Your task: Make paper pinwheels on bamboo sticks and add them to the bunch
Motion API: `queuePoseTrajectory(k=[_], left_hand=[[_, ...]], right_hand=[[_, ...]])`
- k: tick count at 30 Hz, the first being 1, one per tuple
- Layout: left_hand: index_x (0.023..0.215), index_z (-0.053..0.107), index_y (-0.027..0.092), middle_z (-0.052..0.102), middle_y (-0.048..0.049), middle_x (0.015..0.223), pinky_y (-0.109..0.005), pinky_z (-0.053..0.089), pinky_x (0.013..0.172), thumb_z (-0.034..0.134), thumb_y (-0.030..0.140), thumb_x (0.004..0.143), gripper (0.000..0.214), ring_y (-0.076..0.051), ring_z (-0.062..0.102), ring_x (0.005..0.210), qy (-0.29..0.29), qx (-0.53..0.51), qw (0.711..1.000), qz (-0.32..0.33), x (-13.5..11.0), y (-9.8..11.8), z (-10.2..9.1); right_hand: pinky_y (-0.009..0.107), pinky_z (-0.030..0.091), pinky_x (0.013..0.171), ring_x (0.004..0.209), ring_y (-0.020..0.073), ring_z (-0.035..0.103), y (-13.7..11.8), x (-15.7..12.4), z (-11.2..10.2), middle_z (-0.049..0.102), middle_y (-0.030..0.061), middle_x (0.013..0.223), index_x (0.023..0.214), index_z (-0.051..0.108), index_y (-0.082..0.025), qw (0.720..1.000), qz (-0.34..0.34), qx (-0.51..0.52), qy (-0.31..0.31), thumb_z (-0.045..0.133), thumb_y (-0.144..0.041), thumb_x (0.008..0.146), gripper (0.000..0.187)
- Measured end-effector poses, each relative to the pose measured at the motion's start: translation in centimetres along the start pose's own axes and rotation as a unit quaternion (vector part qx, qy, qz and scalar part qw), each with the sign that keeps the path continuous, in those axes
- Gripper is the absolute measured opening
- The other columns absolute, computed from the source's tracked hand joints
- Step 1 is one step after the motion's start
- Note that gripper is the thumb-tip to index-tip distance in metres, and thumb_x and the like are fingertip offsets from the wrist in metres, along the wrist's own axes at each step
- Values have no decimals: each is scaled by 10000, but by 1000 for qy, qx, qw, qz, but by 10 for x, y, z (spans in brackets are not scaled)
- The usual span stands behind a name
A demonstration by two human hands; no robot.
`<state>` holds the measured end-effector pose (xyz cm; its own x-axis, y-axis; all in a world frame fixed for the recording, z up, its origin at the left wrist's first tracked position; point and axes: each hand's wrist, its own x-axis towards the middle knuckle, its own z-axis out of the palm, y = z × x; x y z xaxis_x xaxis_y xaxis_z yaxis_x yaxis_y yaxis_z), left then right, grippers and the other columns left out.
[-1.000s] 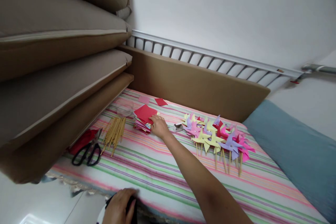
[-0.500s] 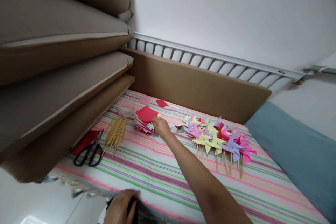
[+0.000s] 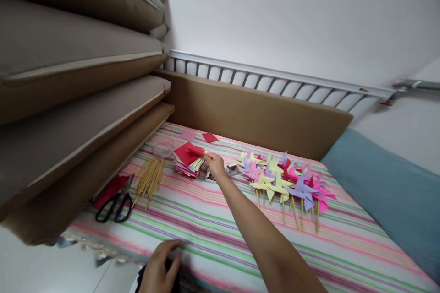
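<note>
My right hand (image 3: 215, 165) reaches over the striped cloth and pinches the edge of a red paper square (image 3: 196, 149), bending it up. Below it lies the stack of coloured paper squares (image 3: 187, 173), another red sheet on top. Close under my right hand sits a small open box (image 3: 210, 176) with dark bits inside, partly covered by the hand. Beside that is a grey-white box piece (image 3: 233, 170). My left hand (image 3: 159, 268) rests at the near edge of the cloth, thumb and fingers apart, nothing seen in it.
Several finished paper pinwheels (image 3: 282, 178) on sticks lie to the right. Wooden sticks (image 3: 150, 181), black-handled scissors (image 3: 115, 205) and a clear container (image 3: 162, 148) are at left. Loose pink (image 3: 187, 135) and red squares (image 3: 210, 137) lie behind. Stacked cushions (image 3: 85, 114) crowd the left side.
My right hand has lifted the edge of the top red square, uncovering the small box beside the stack. My left hand's fingers have spread a little. The view has shifted slightly.
</note>
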<state>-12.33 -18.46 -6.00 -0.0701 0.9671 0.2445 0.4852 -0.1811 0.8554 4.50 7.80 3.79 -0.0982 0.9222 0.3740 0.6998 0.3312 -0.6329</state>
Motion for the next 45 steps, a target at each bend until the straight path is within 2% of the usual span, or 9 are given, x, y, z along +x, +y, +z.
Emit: queuePoseTrajectory(k=[4, 6, 9, 13, 19, 28, 38, 40, 45], left_hand=[[1089, 630, 190, 662, -120, 1143, -412, 466, 950, 641, 390, 752, 392, -250, 615, 1057, -41, -290, 948, -123, 57, 64, 15], [1176, 572, 211, 601, -107, 1253, -397, 417, 1002, 629, 374, 779, 433, -221, 574, 1128, -72, -469, 865, -164, 93, 96, 28], [973, 643, 158, 691, -101, 1056, -381, 443, 965, 570, 409, 824, 300, -201, 646, 984, -143, -640, 724, -216, 140, 126, 53], [960, 636, 145, 718, -66, 927, -339, 512, 854, 516, 296, 872, 212, -170, 667, 878, -113, -725, 642, -220, 171, 130, 89], [1097, 593, 92, 724, -102, 936, -290, 542, 785, 500, 132, 847, 270, -169, 682, 839, -92, -677, 665, -301, 177, 99, 119], [1173, 568, 148, 710, -70, 1047, -300, 519, 870, 488, 156, 872, 311, -160, 659, 965, -34, -669, 680, -299, 189, 80, 111], [1163, 574, 120, 724, -79, 983, -316, 537, 834, 471, 155, 880, 303, -168, 682, 868, -31, -650, 691, -314, 188, 80, 112], [1130, 595, 115, 733, -75, 934, -311, 542, 815, 483, 151, 873, 283, -168, 686, 836, -33, -654, 689, -312, 187, 81, 114], [1030, 643, 115, 732, -81, 909, -288, 546, 760, 512, 167, 858, 222, -166, 680, 786, -50, -652, 697, -292, 181, 85, 123]], right_hand=[[352, 507, 846, 921, 187, 630, -7, -25, -35, 684, 80, 956, 947, 685, -175, 997, -31, 24, 68, 422, -206, 896, 269], [347, 479, 906, 992, 187, 608, -6, -51, -54, 669, 87, 1019, 998, 680, -184, 993, -63, 29, 90, 429, -199, 888, 275], [375, 468, 924, 1043, 200, 583, 7, -97, -75, 644, 93, 1083, 1050, 671, -223, 989, -100, 18, 109, 444, -182, 879, 287], [399, 513, 833, 996, 212, 577, 35, -141, -81, 631, 100, 1101, 1091, 655, -259, 976, -162, -36, 140, 473, -126, 863, 321], [404, 521, 838, 1038, 210, 556, 62, -145, -67, 592, 77, 1191, 1094, 644, -295, 985, -135, 19, 109, 499, -102, 842, 348], [379, 511, 869, 1076, 212, 580, 74, -130, -65, 624, 84, 1161, 1006, 673, -245, 967, 55, 195, 156, 541, -181, 832, 228], [361, 466, 914, 1070, 202, 577, 65, -137, -59, 637, 68, 1134, 939, 699, -243, 968, 60, 209, 125, 581, -214, 814, 175], [352, 487, 858, 1014, 205, 600, 65, -137, -55, 658, 67, 1089, 982, 685, -236, 951, 121, 265, 105, 596, -252, 802, 202], [300, 505, 727, 848, 180, 630, 63, -136, -41, 700, 34, 939, 940, 655, -203, 852, 249, 457, 60, 639, -335, 762, 223]])
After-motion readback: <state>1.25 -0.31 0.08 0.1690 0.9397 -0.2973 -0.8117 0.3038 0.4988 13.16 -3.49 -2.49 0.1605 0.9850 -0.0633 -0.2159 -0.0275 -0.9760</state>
